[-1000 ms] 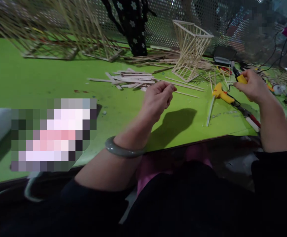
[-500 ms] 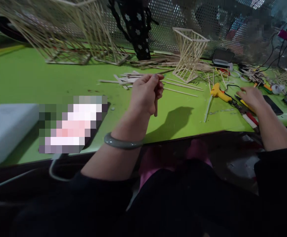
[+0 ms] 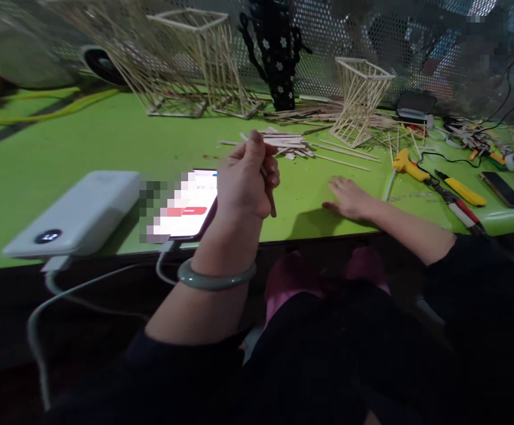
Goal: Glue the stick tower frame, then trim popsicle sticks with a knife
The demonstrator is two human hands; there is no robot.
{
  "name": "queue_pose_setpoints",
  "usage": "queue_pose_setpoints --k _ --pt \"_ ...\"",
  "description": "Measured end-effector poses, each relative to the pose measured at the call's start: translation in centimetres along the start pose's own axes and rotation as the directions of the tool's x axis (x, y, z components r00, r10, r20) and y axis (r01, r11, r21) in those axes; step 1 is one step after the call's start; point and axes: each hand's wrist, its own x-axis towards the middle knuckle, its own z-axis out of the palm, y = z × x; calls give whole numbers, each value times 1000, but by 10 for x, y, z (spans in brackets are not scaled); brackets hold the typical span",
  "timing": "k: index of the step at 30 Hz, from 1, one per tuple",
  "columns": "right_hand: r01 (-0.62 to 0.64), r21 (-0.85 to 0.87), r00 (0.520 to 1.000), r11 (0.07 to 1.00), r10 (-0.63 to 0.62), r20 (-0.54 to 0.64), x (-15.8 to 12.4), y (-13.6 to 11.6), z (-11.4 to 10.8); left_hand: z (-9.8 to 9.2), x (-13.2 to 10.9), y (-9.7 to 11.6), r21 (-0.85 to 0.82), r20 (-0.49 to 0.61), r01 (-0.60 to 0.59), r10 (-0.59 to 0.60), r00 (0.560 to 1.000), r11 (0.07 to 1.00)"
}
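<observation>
My left hand (image 3: pixel 248 180), with a grey-green bangle (image 3: pixel 216 277) on its wrist, is closed around a short wooden stick (image 3: pixel 272 205) whose lower end pokes out below the fist. How many pieces are inside the fist is hidden. My right hand (image 3: pixel 347 198) lies palm down on the green table (image 3: pixel 301 183), fingers stretched out and holding nothing. To its right lies a yellow glue gun (image 3: pixel 409 165) with a pale glue stick (image 3: pixel 389 184). Beyond that are a yellow utility knife (image 3: pixel 464 190) and pliers (image 3: pixel 459 210) with red and white handles.
At left a white power bank (image 3: pixel 79 206) and a lit phone (image 3: pixel 195 200) lie near the table edge, with cables hanging down. Twisted stick towers (image 3: pixel 358 106) stand at the back beside loose wooden strips (image 3: pixel 287 141). A dark phone (image 3: pixel 502 189) lies far right.
My right hand has moved left from beside the utility knife to the table's middle front, uncovering the knife. The view has turned left; my left hand keeps its closed grip.
</observation>
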Motion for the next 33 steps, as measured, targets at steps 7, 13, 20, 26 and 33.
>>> queue_pose_setpoints --k 7,13,20,26,33 --pt "418 -97 898 903 -427 -104 -75 -62 38 3 16 -28 119 66 -3 -5 998 993" --pt "461 38 858 886 -435 -272 -68 -16 29 20 11 -41 -185 56 97 -88 995 978" --pt "-196 -28 979 980 194 -70 -5 31 -5 14 2 -33 -249 51 139 -131 990 958" --pt "381 -54 921 923 -384 -69 -55 -30 22 5 17 -31 -279 -23 54 -63 998 959" --pt "302 455 896 838 -87 -435 -55 -38 8 27 10 -41 -280 55 103 -91 994 954"
